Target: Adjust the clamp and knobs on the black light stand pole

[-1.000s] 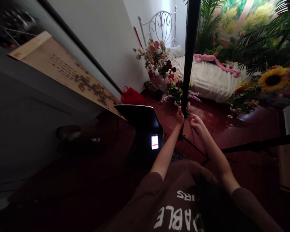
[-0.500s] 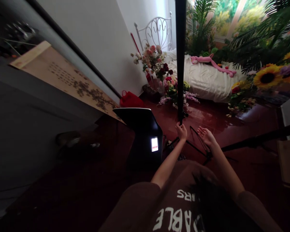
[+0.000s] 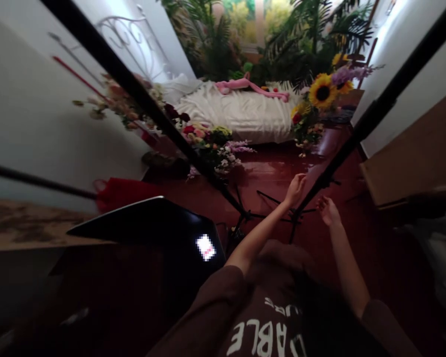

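Observation:
My left hand (image 3: 296,189) is raised in front of me with its fingers extended, just left of a black stand pole (image 3: 351,131). My right hand (image 3: 328,211) is on the other side of that pole, palm turned inward and fingers loosely curled but apart. Neither hand holds anything that I can see, and a gap shows between each hand and the pole. A second black pole (image 3: 163,121) slants down from the upper left to thin splayed legs (image 3: 245,215) on the floor.
A dark panel with a small lit screen (image 3: 205,247) stands at my left, near a red bag (image 3: 128,193). Ahead is a bed with a white cover (image 3: 241,116) and pink plush toy (image 3: 232,86), flanked by flowers (image 3: 208,139) and sunflowers (image 3: 322,91). Cardboard (image 3: 412,153) leans right.
My view has swung right, so the poles now slant across both sides. My left hand has come away from the pole it touched and moved right; my right hand stays open.

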Tool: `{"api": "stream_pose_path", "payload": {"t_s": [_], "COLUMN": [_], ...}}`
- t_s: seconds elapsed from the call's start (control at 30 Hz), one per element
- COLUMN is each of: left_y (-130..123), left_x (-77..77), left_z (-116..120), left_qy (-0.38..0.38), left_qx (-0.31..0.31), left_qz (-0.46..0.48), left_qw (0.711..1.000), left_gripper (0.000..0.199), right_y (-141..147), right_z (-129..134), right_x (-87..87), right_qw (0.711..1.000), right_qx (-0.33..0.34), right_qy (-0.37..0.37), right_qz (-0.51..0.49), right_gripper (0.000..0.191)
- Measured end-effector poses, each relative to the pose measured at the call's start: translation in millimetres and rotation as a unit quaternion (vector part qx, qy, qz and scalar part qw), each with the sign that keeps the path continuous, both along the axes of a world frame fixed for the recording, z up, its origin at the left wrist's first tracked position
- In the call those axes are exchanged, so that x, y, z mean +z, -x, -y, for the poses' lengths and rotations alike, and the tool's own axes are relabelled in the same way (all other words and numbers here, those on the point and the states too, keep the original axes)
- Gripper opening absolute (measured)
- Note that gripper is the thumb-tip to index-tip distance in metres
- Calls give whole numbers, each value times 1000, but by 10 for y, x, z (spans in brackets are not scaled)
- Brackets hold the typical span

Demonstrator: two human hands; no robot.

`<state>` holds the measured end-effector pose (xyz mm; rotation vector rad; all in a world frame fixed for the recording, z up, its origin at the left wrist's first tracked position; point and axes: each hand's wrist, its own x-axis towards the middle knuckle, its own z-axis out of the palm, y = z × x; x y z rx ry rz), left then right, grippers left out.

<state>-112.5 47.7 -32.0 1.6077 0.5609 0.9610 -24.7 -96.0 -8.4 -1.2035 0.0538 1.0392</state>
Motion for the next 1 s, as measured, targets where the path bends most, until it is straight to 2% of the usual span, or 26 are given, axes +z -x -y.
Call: {"api": "stream_pose_path", "payload": {"t_s": [0.1,0.2,0.33,0.47,0.6,0.77,0.87,1.0], "left_y": [-421,-631,-655,-653,-689,-709,-712,-711], "left_x": [317,462,440,375,355,349,353,364], "left_z": [116,207,223,204,233,254,265,282], "left_qy": [-32,-36,-52,-86,-89,-96,-97,-93], "left_qx": [-81,-106,-119,-98,-62,-48,-37,-32], "left_qz": [29,3,-30,-38,-38,-38,-39,-41], "left_qw": [996,994,991,991,993,993,994,994], "left_gripper": [50,49,47,42,38,36,34,34], "right_y": [-188,-356,-504,-588,-647,-710,-731,-729], "right_z": [70,76,59,67,84,92,78,80], "right_x": [284,499,611,670,708,626,555,526], "right_qw": [999,993,977,974,967,949,900,776], "right_qx": [-33,-3,43,94,132,118,74,12], "right_qy": [-13,-17,32,65,64,19,-17,0], "right_qz": [41,119,205,195,206,292,429,631], "right_gripper": [18,27,35,36,35,40,39,12]}}
